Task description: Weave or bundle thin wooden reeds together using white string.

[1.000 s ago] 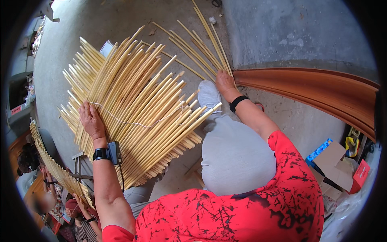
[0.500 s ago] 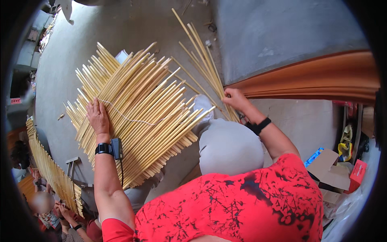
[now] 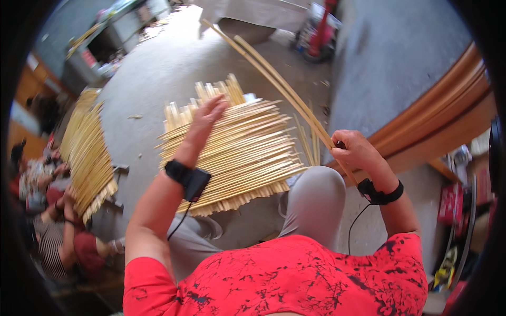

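Pale yellow bamboo makes up nearly everything in reach. The woven mat [image 3: 237, 152] of flat slats lies on the grey concrete floor [image 3: 158, 79] just ahead of the person's bent knee [image 3: 316, 195], with loose slat ends sticking up at its 12 o'clock edge. The left hand [image 3: 208, 113] rests palm-down on the mat near that far edge, the forearm stretched out straight from 6 o'clock toward 12, its fingers spread apart and flat on the slats, gripping nothing. A black wristband [image 3: 185, 176] with a small box and a trailing cable sits on that wrist.

The right hand [image 3: 353, 150] is raised at about 3 o'clock from the mat, wrist cocked, its fingers clamped around long bamboo strips [image 3: 274, 84]. Two strips can be counted, running side by side from the fist up toward 11 o'clock, their far ends above the floor beyond the mat. A second black band [image 3: 379, 192] circles the right wrist.

A few thinner loose strips [image 3: 311, 137] stand between the mat and the right hand; their exact number is hard to tell. At 9 o'clock a second mat [image 3: 89, 152] lies on the floor, with another person's arm [image 3: 68, 210] beside it. An orange-brown curved ledge [image 3: 443, 121] runs along at 3 o'clock.
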